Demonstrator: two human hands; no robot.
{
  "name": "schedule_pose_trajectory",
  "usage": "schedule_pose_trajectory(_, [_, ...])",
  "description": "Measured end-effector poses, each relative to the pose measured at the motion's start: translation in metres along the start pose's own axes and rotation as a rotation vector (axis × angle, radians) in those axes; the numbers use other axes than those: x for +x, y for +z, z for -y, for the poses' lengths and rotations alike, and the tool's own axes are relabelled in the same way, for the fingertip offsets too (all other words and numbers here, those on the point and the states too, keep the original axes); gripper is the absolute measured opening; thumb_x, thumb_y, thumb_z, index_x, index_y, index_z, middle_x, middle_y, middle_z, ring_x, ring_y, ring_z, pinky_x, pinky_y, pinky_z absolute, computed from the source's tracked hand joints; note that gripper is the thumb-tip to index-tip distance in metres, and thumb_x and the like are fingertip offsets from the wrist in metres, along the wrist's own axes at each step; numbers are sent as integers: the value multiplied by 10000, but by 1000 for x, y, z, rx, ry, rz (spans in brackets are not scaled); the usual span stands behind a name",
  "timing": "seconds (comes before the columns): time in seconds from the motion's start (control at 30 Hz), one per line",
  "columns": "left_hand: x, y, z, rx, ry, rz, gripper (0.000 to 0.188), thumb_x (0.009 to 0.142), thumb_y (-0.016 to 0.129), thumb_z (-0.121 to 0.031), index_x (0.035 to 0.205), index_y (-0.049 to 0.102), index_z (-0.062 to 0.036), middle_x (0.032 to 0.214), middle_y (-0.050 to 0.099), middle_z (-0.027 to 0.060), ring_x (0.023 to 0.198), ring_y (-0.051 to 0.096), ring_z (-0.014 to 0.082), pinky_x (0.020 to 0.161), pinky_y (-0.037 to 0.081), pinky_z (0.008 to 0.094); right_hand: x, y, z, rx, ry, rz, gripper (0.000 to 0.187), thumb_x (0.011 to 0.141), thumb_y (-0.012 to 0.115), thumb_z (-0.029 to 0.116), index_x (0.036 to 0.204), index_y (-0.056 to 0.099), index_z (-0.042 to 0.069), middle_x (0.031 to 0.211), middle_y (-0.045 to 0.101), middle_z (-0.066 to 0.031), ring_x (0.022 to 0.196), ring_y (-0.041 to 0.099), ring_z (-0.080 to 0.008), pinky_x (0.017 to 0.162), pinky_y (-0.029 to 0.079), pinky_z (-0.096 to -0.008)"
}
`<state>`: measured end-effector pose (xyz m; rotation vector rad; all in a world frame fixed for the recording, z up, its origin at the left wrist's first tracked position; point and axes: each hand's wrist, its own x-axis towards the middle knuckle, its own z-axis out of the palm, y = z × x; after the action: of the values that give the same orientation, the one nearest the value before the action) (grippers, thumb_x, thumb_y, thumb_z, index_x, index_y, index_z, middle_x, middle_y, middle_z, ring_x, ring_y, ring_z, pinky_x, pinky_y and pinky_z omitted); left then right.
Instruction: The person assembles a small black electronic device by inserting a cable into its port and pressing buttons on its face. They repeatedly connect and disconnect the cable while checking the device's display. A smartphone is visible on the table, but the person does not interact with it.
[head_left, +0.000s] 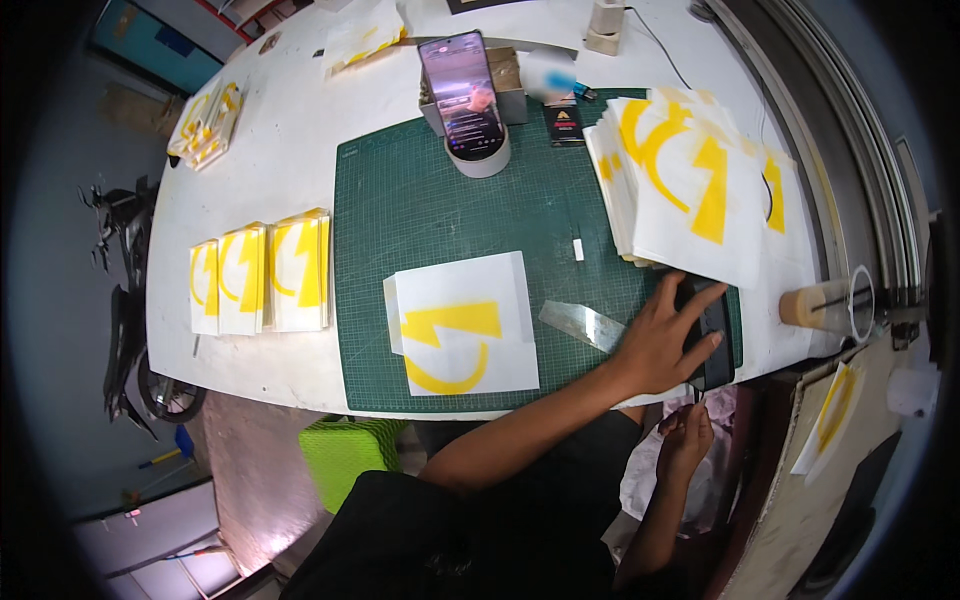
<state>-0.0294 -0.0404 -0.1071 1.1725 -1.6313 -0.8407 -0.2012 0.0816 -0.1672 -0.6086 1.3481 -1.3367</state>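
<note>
Tbl. [300, 170] is bearing 3 sm. yel./wht. stacks [242, 278] in row at L, 1 lg. pile [690, 190] at R, 1 single paper [462, 323], 1 grn. mat [410, 200], 1 phone [462, 90], 1 wht. roll [480, 162], 1 clr. strip [582, 326] & 1 blk. device [712, 370]. 1 cup [808, 306] & 1 motorbike [125, 290] are also showing.

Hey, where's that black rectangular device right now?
In the head view, the black device is on the right, at the lower right corner of the green cutting mat, under the left hand and below the stack of yellow-marked sheets.

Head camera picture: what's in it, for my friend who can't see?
A left hand spreads over a black device on a green cutting mat; the right hand is near the table's edge. White papers with yellow shapes lie nearby.
</note>
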Motion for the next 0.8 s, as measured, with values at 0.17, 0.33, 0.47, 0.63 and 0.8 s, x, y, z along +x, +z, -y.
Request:
schedule_pose_trajectory(0.17, [-1,7,8,-33,39,-54,618,963,643,-283,1525,428,-140,1426,340,313,1314,429,526,1102,398,534,-22,-4,-9,-333,-134,-15,462,1085,497,377,742,521,70,639,493,-22,548,472,-142,536,394,-293])
schedule_pose_trajectory(0.33, [1,2,8,-129,31,-58,610,944,650,-265,1504,457,-119,1431,349,301,1303,426,487,1108,387,542,-58,-18,-56,-812,-184,160,343,1019,604,241,783,577,-7,669,597,-86,587,566,-191,551,399,-324])
schedule_pose_trajectory(0.47, [-2,2,9,-140,-5,-46,611,945,645,-253,1510,454,-123,1448,330,304,1332,401,492,1125,364,557,-54,20,-61,-986,-333,231,357,974,650,269,863,621,-69,671,632,-206,585,627,-235,538,435,-398])
schedule_pose_trajectory(0.63, [0,1,9,-145,-5,-70,649,944,640,-251,1546,421,-146,1467,307,307,1346,381,510,1134,353,566,-46,13,-66,-1049,-401,233,419,933,680,332,808,634,-65,612,609,-200,555,638,-313,534,438,-427])
schedule_pose_trajectory(0.8, [0,6,9,-185,-37,-54,670,945,637,-254,1564,399,-153,1476,290,313,1367,356,526,1148,341,575,-38,15,-65,-1050,-484,226,418,896,710,323,755,622,-60,588,588,-203,547,642,-338,516,424,-440])
